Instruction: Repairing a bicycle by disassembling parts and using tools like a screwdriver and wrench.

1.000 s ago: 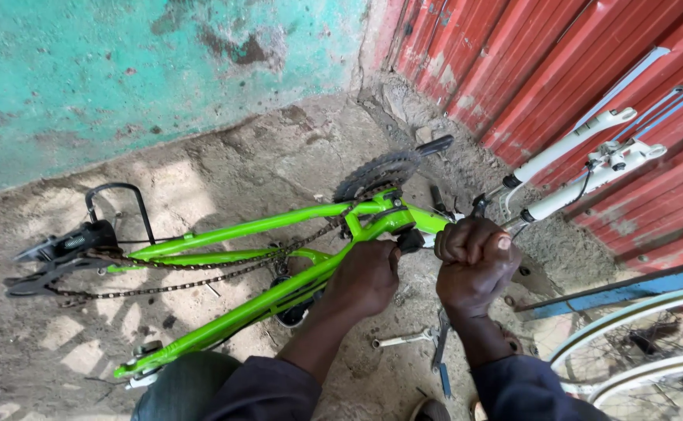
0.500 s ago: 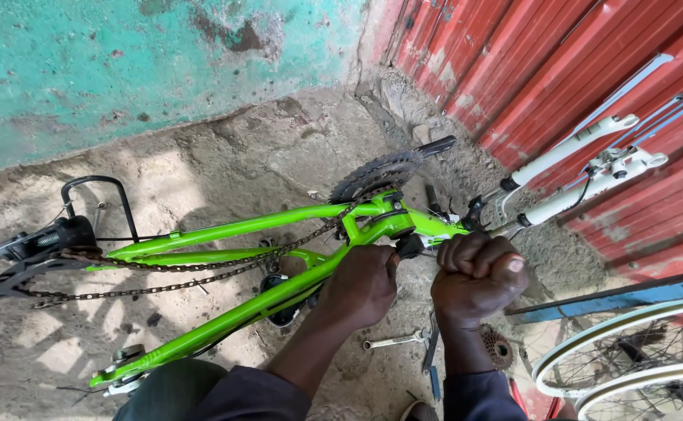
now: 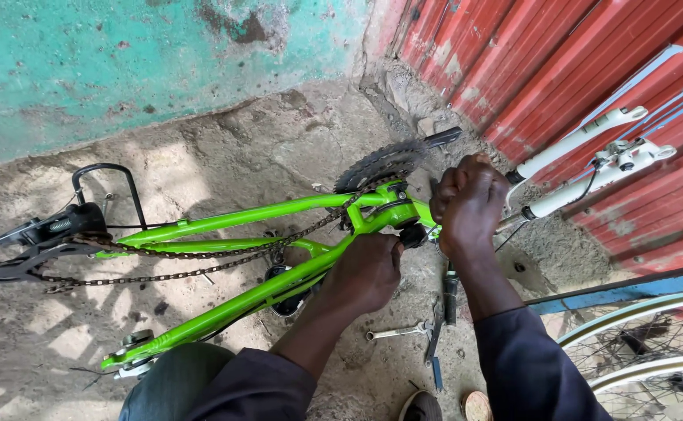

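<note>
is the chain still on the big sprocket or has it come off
On. The rusty chain wraps the toothed chainring at the green frame, then runs back slack to the rear derailleur.

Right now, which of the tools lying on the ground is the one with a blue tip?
The long thin tool that points toward the shoes; its lower end is blue. The silver wrench beside it and the dark tool under the right hand show no blue.

Bike frame point(image 3: 224, 222) flat on ground; wrench point(image 3: 396, 332) beside it; wheel point(image 3: 653, 351) right.
</note>
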